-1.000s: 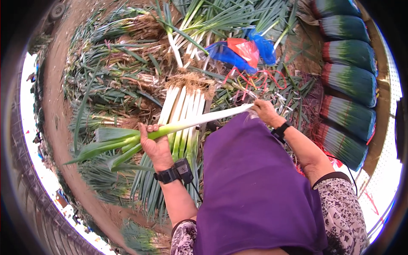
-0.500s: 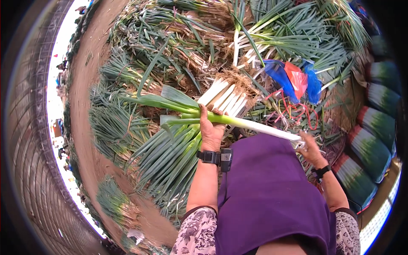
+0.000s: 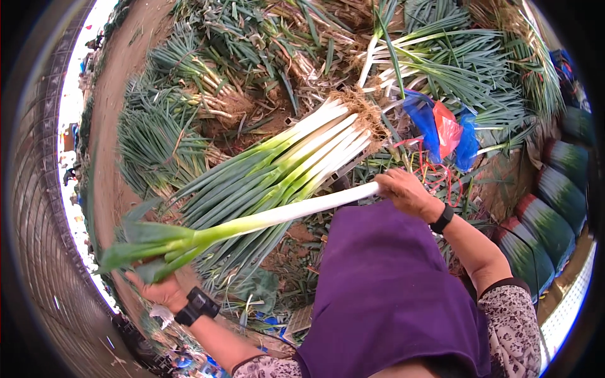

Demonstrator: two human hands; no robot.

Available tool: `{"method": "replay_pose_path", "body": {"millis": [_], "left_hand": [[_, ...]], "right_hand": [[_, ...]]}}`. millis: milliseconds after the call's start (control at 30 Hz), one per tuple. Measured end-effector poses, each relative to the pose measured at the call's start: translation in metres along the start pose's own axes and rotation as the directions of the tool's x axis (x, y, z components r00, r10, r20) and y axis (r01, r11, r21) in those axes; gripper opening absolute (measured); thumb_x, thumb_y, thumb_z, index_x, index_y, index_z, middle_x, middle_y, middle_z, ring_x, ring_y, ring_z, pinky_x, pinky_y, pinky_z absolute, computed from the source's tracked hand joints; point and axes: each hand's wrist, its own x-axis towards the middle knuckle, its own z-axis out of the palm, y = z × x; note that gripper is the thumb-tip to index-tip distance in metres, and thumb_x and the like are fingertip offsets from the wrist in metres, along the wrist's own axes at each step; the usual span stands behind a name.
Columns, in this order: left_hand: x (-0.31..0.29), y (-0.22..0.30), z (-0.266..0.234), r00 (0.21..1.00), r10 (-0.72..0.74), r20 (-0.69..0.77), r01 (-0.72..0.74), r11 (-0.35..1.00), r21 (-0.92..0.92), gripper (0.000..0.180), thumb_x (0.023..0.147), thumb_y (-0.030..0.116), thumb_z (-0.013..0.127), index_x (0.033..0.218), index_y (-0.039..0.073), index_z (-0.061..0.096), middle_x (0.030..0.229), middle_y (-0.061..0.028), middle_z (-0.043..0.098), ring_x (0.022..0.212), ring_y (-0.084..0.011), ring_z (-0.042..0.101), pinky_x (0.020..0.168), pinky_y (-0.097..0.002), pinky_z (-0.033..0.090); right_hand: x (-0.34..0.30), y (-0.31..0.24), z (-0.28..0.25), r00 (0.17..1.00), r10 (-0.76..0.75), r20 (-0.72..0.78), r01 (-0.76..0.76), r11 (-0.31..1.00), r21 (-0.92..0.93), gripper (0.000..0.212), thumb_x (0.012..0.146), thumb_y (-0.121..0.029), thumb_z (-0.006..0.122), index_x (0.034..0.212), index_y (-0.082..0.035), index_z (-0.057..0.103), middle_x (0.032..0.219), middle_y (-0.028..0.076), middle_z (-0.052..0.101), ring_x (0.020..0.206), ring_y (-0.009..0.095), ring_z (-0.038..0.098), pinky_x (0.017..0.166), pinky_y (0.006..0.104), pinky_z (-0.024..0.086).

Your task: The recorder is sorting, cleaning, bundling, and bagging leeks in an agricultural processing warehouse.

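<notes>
The long green onion [image 3: 296, 213] slants across the front of the person, its white end at the upper right and its green leaves at the lower left. The right hand [image 3: 408, 194] is closed around the white end, near the upper edge of the purple apron [image 3: 394, 271]. The left hand [image 3: 162, 293] lies at the leafy end, just beneath the leaves; these cover part of its fingers, and whether it grips or merely touches them cannot be told. A black wristband [image 3: 443, 218] encircles the right wrist; a dark strap with a box-shaped unit [image 3: 203, 303] encircles the left. Beyond the held stalk rests a bundle of green onions [image 3: 271, 160], with tan roots [image 3: 367, 120] at the upper right and leaves fanning toward the lower left. Right of the roots lie blue plastic [image 3: 467, 142], red plastic [image 3: 447, 129] and red string [image 3: 455, 187]. Loose onions [image 3: 454, 75] occupy the upper right, leafy heaps [image 3: 154, 142] the left; neat bundles [image 3: 547, 217] form a row at the right margin.
</notes>
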Motion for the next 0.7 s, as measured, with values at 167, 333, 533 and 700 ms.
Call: {"method": "replay_pose_path", "body": {"millis": [167,333,533,700], "left_hand": [[0.042,-0.056,-0.149,0.979,-0.196,-0.052,0.193,0.979,-0.059,0.042,0.087,0.035,0.064,0.118,0.007,0.056,0.103,-0.0075,0.059,0.099,-0.0243,0.055,0.094,-0.0467,0.042],[0.067,-0.197,-0.179,0.845,-0.47,-0.255,0.442,0.882,-0.162,0.043,0.087,0.036,0.065,0.118,0.008,0.055,0.11,-0.0079,0.058,0.102,-0.027,0.053,0.095,-0.0471,0.041],[0.08,-0.255,-0.171,0.496,-0.837,-0.231,0.861,0.509,0.008,0.069,0.086,0.05,0.061,0.125,-0.004,0.043,0.125,-0.0207,0.053,0.11,-0.0337,0.055,0.087,-0.0428,0.047],[0.038,-0.268,-0.124,0.849,-0.528,-0.005,0.217,0.342,0.914,0.056,0.08,0.034,0.073,0.115,-0.006,0.053,0.104,-0.0213,0.064,0.091,-0.0273,0.065,0.078,-0.0367,0.051]], "right_hand": [[0.066,0.023,0.032,0.995,-0.087,-0.04,0.082,0.99,-0.115,0.017,0.082,-0.009,0.06,0.097,-0.012,0.052,0.083,0.009,0.05,0.082,0.03,0.052,0.07,0.0391,0.043],[0.109,0.085,0.051,0.998,-0.002,0.065,0.02,0.961,-0.276,0.022,0.079,-0.006,0.062,0.098,-0.012,0.056,0.085,0.009,0.054,0.084,0.03,0.053,0.07,0.0392,0.046],[0.151,0.14,0.072,0.98,0.127,0.151,-0.055,0.91,-0.41,0.031,0.077,-0.008,0.065,0.107,-0.01,0.056,0.093,0.011,0.056,0.092,0.032,0.054,0.077,0.0398,0.047],[0.178,0.175,0.091,0.955,0.222,0.196,-0.122,0.898,-0.423,0.028,0.079,-0.011,0.065,0.106,-0.012,0.057,0.092,0.012,0.056,0.094,0.032,0.055,0.078,0.0408,0.047]]}}
